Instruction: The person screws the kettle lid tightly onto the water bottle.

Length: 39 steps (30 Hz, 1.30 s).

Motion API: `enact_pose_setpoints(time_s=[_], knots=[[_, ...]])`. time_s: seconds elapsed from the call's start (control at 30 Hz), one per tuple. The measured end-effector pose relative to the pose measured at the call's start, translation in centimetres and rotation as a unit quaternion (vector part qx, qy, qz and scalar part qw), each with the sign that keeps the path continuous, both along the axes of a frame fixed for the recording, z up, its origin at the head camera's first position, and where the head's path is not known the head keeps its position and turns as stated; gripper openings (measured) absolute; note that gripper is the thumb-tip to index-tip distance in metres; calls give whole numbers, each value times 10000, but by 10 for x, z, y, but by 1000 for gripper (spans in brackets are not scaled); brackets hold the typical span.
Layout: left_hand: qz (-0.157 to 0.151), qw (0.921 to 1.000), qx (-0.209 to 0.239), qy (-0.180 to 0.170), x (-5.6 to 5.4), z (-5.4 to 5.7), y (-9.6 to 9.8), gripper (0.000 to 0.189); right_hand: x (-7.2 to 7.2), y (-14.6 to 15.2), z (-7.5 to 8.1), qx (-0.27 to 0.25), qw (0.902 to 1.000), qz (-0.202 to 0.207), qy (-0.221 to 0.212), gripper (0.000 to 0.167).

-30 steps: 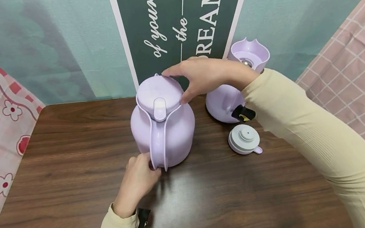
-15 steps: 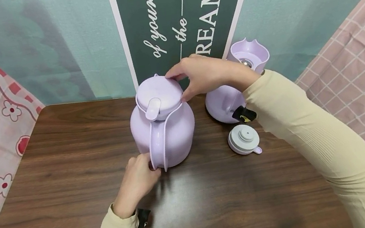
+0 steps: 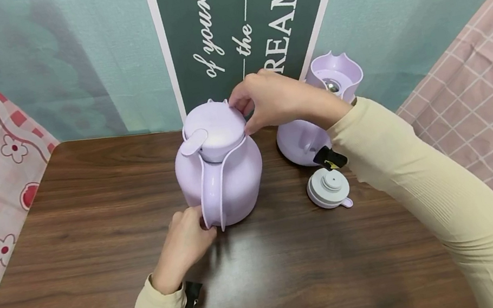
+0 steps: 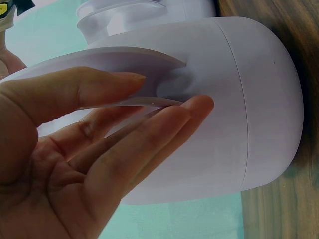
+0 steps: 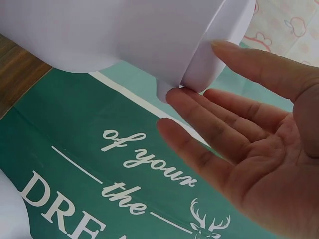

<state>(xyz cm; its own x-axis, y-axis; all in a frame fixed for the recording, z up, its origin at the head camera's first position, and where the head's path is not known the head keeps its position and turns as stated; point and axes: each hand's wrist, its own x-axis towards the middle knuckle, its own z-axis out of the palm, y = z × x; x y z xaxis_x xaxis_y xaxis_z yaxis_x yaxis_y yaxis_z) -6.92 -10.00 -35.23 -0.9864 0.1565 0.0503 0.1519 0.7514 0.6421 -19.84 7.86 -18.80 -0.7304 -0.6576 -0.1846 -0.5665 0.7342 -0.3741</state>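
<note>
A lilac thermos jug (image 3: pixel 244 182) stands upright on the wooden table, its handle (image 3: pixel 214 193) toward me. My left hand (image 3: pixel 185 244) grips the lower part of that handle, with the thumb on one side and fingers on the other in the left wrist view. On top of the jug sits a lilac lid (image 3: pixel 217 118), its tab (image 3: pixel 194 142) pointing to the near left, off the handle's line. My right hand (image 3: pixel 271 97) holds the lid's right edge between thumb and fingers. In the right wrist view, the thumb and fingertips touch the lid's rim (image 5: pixel 212 59).
A smaller lilac jug (image 3: pixel 303 141) with an uncovered top stands to the right, partly behind my right forearm. Its grey-and-lilac stopper (image 3: pixel 329 188) lies upside down in front of it. Behind is a curtain with a green printed panel (image 3: pixel 225 31).
The lid has turned clockwise seen from above; its tab has swung from the handle's line to the left. My right fingers have curled further along the rim. The left hand stays on the handle.
</note>
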Motion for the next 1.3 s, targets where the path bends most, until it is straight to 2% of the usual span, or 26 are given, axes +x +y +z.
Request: enact_pose_setpoints(time_s=[0.2, 0.33, 0.53, 0.73, 0.9, 1.3], knots=[[-12, 10000, 8, -18, -1, 0, -1, 11, 0, -3, 4, 432, 9989, -91, 139, 50], [-11, 10000, -3, -61, -2, -1, 0, 11, -3, -4, 5, 764, 9970, 102, 77, 62], [-15, 10000, 12, -69, -2, -1, -1, 11, -5, -3, 6, 814, 9959, 372, -95, 71], [-32, 10000, -4, -61, -2, -2, 0, 11, -6, -2, 4, 866, 9950, 488, -135, 69], [-26, 10000, 21, -64, -1, -1, 0, 11, -5, -1, 3, 675, 9964, 520, -28, 64], [-23, 10000, 9, -33, 0, -1, 0, 12, 1, 1, 4, 431, 9985, 278, 185, 51]])
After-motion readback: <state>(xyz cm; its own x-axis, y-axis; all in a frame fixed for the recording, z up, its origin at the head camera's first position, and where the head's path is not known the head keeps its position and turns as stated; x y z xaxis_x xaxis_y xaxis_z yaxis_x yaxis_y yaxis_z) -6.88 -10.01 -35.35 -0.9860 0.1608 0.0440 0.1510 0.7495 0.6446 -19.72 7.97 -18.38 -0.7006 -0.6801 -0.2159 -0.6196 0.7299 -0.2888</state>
